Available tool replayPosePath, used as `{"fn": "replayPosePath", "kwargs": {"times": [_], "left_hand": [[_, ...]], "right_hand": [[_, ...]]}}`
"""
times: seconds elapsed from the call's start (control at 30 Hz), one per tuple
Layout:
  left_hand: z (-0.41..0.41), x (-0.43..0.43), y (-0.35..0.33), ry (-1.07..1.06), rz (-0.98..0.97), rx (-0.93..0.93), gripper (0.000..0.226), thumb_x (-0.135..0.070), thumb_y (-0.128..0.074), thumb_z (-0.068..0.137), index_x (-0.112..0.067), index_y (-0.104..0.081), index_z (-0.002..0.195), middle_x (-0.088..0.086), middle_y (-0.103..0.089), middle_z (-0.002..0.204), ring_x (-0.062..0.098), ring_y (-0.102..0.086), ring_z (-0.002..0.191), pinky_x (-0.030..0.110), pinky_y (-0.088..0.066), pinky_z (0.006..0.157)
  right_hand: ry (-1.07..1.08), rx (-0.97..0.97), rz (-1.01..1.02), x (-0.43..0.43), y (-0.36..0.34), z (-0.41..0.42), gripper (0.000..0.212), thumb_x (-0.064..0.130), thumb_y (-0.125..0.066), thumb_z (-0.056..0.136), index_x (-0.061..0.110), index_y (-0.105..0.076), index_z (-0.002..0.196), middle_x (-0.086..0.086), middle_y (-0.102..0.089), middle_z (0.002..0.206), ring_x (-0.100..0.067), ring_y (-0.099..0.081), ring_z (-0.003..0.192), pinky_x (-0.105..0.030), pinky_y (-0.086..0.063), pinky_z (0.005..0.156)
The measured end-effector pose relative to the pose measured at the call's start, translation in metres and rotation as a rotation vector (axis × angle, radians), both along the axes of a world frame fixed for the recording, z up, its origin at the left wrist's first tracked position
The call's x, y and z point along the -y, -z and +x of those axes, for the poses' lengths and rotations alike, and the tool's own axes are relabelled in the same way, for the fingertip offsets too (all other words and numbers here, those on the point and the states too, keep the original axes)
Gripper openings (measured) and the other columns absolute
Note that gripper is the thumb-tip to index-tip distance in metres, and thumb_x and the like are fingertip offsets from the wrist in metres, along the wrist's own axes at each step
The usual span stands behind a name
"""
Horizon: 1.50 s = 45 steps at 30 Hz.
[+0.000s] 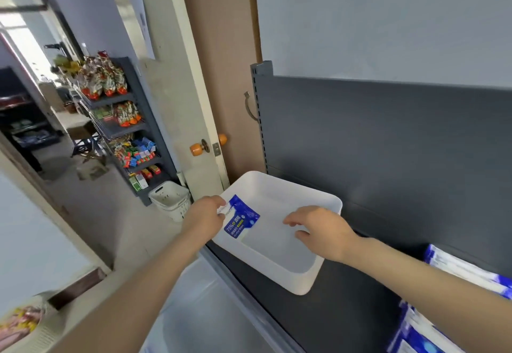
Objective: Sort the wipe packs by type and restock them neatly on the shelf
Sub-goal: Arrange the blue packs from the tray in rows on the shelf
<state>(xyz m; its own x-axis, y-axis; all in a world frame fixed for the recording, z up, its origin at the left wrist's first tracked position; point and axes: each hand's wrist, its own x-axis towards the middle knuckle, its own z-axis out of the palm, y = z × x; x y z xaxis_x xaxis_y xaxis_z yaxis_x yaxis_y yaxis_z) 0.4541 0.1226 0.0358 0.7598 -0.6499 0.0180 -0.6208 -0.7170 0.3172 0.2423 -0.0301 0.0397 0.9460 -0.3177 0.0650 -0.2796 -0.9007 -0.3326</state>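
A white plastic bin sits on the dark grey shelf, tilted toward its front edge. My left hand pinches the top edge of a blue and white wipe pack marked 75%, holding it over the bin's left rim. My right hand hovers over the bin's inside with fingers loosely spread and holds nothing. More blue and white wipe packs lie stacked on the shelf at the right edge.
A brown door with orange knobs stands left of the shelf's upright. A white laundry basket sits on the floor by a snack rack. A pale container lies below the shelf's front edge.
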Motion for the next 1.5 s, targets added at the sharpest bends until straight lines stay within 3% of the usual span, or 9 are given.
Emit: {"fn": "replayPosePath", "kwargs": {"times": [0.17,0.43,0.57,0.73,0.83,0.97,1.23,1.4,1.5], "left_hand": [[0.032,0.024,0.014,0.068,0.250,0.005,0.036,-0.016,-0.048,0.097,-0.013,-0.050,0.133,0.009,-0.053,0.132,0.023,-0.053,0.117,0.028,-0.043,0.093],[0.073,0.058,0.027,0.144,0.515,-0.021,0.046,-0.020,-0.063,0.091,-0.008,-0.047,0.132,0.013,-0.055,0.130,0.026,-0.055,0.119,0.035,-0.043,0.099],[0.084,0.065,0.035,0.154,0.549,0.030,0.038,-0.016,-0.057,0.093,-0.007,-0.049,0.129,0.013,-0.055,0.129,0.026,-0.054,0.119,0.034,-0.043,0.097],[0.077,0.069,0.060,0.176,0.604,0.110,0.037,-0.018,-0.065,0.089,-0.008,-0.053,0.122,0.009,-0.058,0.119,0.024,-0.058,0.110,0.032,-0.048,0.093],[0.068,0.077,0.072,0.182,0.671,0.129,0.036,-0.017,-0.061,0.090,-0.009,-0.051,0.123,0.007,-0.057,0.120,0.025,-0.055,0.111,0.031,-0.048,0.089],[0.068,0.089,0.084,0.220,0.696,0.153,0.039,-0.016,-0.057,0.091,-0.008,-0.048,0.128,0.009,-0.052,0.128,0.027,-0.049,0.118,0.036,-0.042,0.098],[0.069,0.102,0.094,0.212,0.647,0.164,0.031,-0.014,-0.053,0.093,-0.006,-0.056,0.123,0.009,-0.059,0.124,0.025,-0.056,0.115,0.031,-0.045,0.091],[0.057,0.099,0.090,0.139,0.646,0.097,0.059,-0.046,-0.072,0.072,-0.018,-0.046,0.117,0.001,-0.056,0.109,0.020,-0.053,0.095,0.028,-0.045,0.076],[0.050,0.100,0.088,0.170,0.538,0.118,0.054,-0.047,-0.074,0.073,-0.018,-0.050,0.112,-0.001,-0.060,0.106,0.017,-0.058,0.097,0.024,-0.046,0.073]], "right_hand": [[-0.117,-0.139,-0.073,-0.006,0.018,0.083,0.043,0.025,-0.050,0.096,0.024,-0.042,0.138,0.001,-0.047,0.138,-0.018,-0.042,0.127,-0.032,-0.043,0.098],[-0.321,-0.243,-0.329,-0.008,0.069,0.187,0.071,0.014,-0.067,0.085,0.014,-0.028,0.144,-0.005,-0.028,0.151,-0.026,-0.032,0.136,-0.042,-0.041,0.102],[-0.410,-0.287,-0.450,-0.001,0.085,0.206,0.070,0.020,-0.072,0.080,0.017,-0.036,0.140,-0.005,-0.043,0.143,-0.025,-0.037,0.132,-0.039,-0.030,0.110],[-0.291,-0.442,-0.317,0.018,0.083,0.188,0.042,0.034,-0.069,0.079,0.016,-0.057,0.115,-0.006,-0.061,0.110,-0.025,-0.056,0.102,-0.035,-0.048,0.085],[-0.219,-0.460,-0.183,0.028,0.074,0.167,0.031,0.030,-0.065,0.083,0.019,-0.056,0.110,-0.004,-0.062,0.112,-0.023,-0.059,0.101,-0.028,-0.042,0.072],[-0.160,-0.342,-0.156,0.031,0.052,0.137,0.025,0.031,-0.060,0.088,0.024,-0.051,0.110,0.002,-0.062,0.116,-0.019,-0.057,0.105,-0.023,-0.032,0.074],[0.187,0.093,-0.079,0.035,0.008,0.067,0.013,0.016,-0.059,0.085,0.022,-0.055,0.095,0.006,-0.060,0.087,-0.020,-0.052,0.081,-0.027,-0.034,0.058],[0.375,0.251,-0.047,0.032,-0.013,0.010,0.016,0.018,-0.064,0.082,0.024,-0.055,0.094,0.011,-0.059,0.083,-0.015,-0.050,0.076,-0.028,-0.037,0.059],[0.481,0.251,-0.025,0.031,-0.018,-0.023,0.015,0.021,-0.064,0.084,0.026,-0.052,0.092,0.015,-0.054,0.076,-0.013,-0.048,0.073,-0.026,-0.035,0.058]]}}
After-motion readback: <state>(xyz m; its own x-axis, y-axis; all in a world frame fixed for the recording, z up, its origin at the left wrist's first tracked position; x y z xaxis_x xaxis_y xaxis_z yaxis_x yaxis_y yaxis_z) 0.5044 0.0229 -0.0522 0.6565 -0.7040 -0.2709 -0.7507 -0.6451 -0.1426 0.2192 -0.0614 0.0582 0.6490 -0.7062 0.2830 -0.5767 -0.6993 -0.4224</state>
